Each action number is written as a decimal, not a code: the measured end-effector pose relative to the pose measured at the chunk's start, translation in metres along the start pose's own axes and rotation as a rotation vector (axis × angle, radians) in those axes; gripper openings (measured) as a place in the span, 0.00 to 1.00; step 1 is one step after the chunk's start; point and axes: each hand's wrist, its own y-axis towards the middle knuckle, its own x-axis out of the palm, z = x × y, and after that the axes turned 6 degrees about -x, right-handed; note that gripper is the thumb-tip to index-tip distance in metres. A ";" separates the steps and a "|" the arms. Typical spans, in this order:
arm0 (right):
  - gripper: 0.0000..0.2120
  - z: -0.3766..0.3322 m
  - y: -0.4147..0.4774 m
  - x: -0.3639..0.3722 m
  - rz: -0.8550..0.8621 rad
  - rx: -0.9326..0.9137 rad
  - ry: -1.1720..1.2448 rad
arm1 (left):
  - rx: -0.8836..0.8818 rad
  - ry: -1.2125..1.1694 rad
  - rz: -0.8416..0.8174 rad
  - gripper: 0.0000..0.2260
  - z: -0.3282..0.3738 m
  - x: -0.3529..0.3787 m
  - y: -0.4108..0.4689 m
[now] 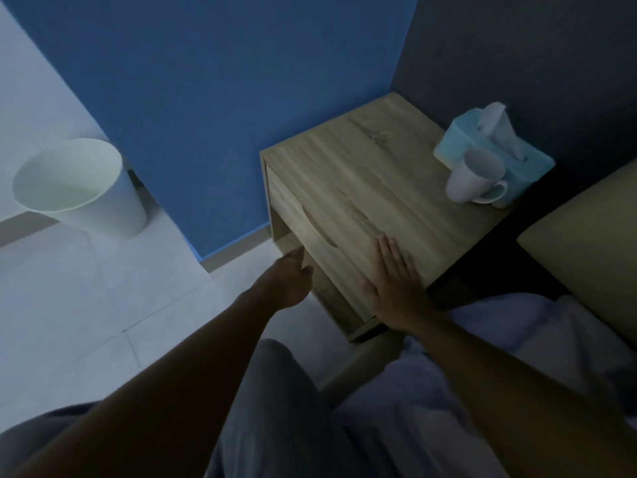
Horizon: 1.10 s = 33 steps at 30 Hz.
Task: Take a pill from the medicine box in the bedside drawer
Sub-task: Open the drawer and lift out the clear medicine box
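Note:
A wooden bedside table (pixel 372 167) stands against the blue wall, its drawer front (pixel 303 222) closed. The medicine box is hidden from view. My left hand (pixel 293 277) reaches toward the lower edge of the drawer front, fingers pointing at it and holding nothing. My right hand (pixel 393 281) lies flat, fingers spread, on the near corner of the tabletop.
A white mug (pixel 477 175) and a light blue tissue box (pixel 496 143) sit at the table's far right corner. A white waste bin (pixel 79 188) stands on the tiled floor at left. Bedding (pixel 537 326) and a headboard cushion (pixel 586 236) lie at right.

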 end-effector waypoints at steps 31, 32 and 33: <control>0.31 -0.005 0.006 0.023 0.245 0.076 -0.097 | -0.066 -0.820 0.130 0.33 -0.033 0.042 0.071; 0.31 -0.005 0.006 0.023 0.243 0.075 -0.099 | -0.086 -0.829 0.122 0.32 -0.042 0.039 0.067; 0.31 -0.005 0.006 0.023 0.244 0.072 -0.102 | -0.105 -0.834 0.119 0.32 -0.050 0.036 0.063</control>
